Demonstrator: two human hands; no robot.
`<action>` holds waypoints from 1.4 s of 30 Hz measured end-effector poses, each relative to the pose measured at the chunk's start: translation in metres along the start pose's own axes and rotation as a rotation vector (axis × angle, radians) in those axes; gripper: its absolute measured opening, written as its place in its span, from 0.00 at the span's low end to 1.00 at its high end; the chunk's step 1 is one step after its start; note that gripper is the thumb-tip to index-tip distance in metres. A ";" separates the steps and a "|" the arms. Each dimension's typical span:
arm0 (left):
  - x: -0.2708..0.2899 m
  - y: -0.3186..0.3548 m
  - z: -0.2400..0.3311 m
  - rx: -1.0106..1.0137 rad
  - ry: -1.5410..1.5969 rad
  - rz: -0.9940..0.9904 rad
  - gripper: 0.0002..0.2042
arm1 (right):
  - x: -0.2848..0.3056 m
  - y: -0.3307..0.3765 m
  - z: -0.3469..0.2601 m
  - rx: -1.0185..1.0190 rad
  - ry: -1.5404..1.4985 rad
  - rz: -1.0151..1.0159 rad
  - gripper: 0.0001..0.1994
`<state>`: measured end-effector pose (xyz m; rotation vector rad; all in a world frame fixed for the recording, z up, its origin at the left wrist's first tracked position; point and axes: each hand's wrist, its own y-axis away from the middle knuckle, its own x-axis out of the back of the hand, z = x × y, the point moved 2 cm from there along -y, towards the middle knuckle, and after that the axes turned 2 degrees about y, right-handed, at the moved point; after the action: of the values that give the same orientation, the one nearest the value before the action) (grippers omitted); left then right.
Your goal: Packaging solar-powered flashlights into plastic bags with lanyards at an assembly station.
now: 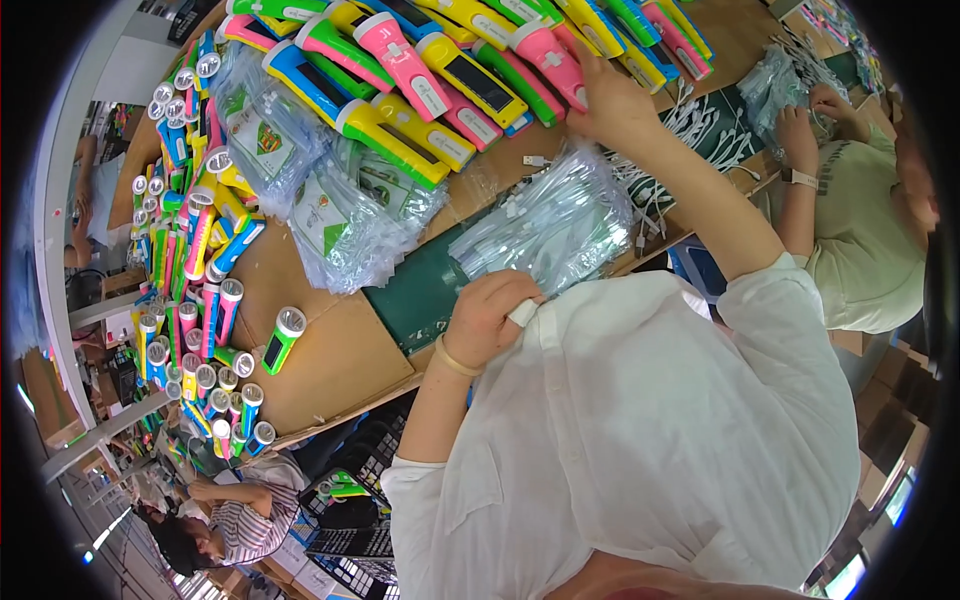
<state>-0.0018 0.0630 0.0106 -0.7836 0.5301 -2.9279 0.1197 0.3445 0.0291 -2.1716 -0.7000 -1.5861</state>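
Note:
My right hand reaches far over the table and closes its fingers on the end of a pink flashlight, which lies in a heap of yellow, green, blue and pink flashlights. My left hand is curled into a fist close to my white shirt. It pinches a small white piece at the near edge of a bundle of clear bags with white cables. That bundle rests on a dark green mat.
Clear printed bags are heaped at centre left. Upright flashlights line the left edge, and one green flashlight lies alone on the cardboard top. A co-worker's hands handle bags beside loose white cables. Another person sits below.

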 end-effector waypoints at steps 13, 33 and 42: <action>0.000 0.003 0.004 0.014 -0.012 0.071 0.07 | -0.023 0.096 -0.052 0.107 -1.364 -0.770 0.33; 0.007 -0.019 0.001 -0.079 0.075 0.159 0.09 | -0.010 0.129 -0.053 0.814 0.258 -0.543 0.19; 0.004 -0.005 -0.015 0.047 -0.089 0.184 0.11 | -0.006 0.046 0.087 0.353 0.065 -0.169 0.06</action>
<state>-0.0120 0.0722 0.0023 -0.8088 0.4959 -2.7133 0.2127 0.3544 -0.0027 -1.8382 -1.0774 -1.4718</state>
